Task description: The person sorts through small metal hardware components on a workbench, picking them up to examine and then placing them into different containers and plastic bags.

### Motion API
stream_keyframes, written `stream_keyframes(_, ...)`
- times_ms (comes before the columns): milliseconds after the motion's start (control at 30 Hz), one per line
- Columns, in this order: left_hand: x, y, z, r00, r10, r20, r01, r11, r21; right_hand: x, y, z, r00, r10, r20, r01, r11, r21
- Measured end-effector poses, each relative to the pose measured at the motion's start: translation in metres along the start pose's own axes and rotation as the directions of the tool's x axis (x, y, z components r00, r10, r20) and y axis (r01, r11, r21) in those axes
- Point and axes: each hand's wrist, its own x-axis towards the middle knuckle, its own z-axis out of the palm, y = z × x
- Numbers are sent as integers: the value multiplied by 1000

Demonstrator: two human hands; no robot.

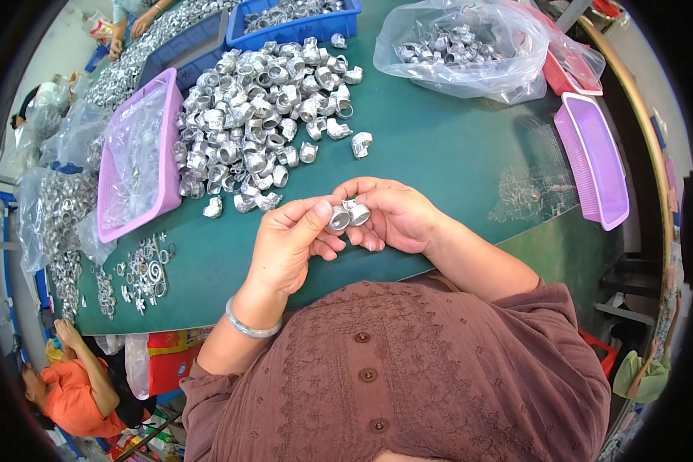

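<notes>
You sit close against the green table (454, 158), and its surface spreads in front of you and to both sides. The largest thing near your hands is the heap of silvery metal pieces (262, 115), which lies beyond your hands and toward your left. At the far left side of this heap stands the long purple basket (169, 146), just beside it.

Your left hand (289, 242) and your right hand (404, 215) meet in front of your chest, above the near part of the table. Of the two, your left hand is the nearer one to the heap. A lone piece (361, 145) lies apart from the heap, almost straight beyond your fingers, and to this one your right hand is nearer.

The smallest matter is the most important: two ring-shaped pieces (349, 215) are between your fingertips, side by side, in a row from left to right. Their round openings face mostly toward you. Both hands are closed in a pinch: your left thumb is by the left ring, and your right fingers hold about the right one. Whether the two rings are joined or only touching, I cannot tell.
</notes>
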Motion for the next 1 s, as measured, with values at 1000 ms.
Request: stream_keyframes(1000,-1,2,7,994,77,-78,-60,979,193,-1,7,3,998,10,65,-7,999,-53)
